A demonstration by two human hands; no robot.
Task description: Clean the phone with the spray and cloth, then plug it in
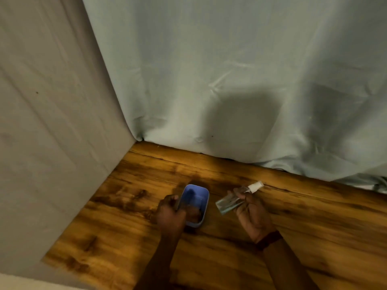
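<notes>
A phone [195, 198] in a blue case is held just above the wooden table [129, 222], screen up. My left hand [170, 216] grips its near left edge, fingers wrapped around it. To its right, my right hand [253, 214] holds a small clear spray bottle [230, 201] with a white cap, tilted so the cap points up and to the right, away from the phone. Bottle and phone are a short gap apart. I see no cloth and no charging cable in the head view.
A pale blue-grey curtain [230, 80] hangs along the table's far edge. A beige sheet [52, 122] closes off the left side. The two meet at the back left corner.
</notes>
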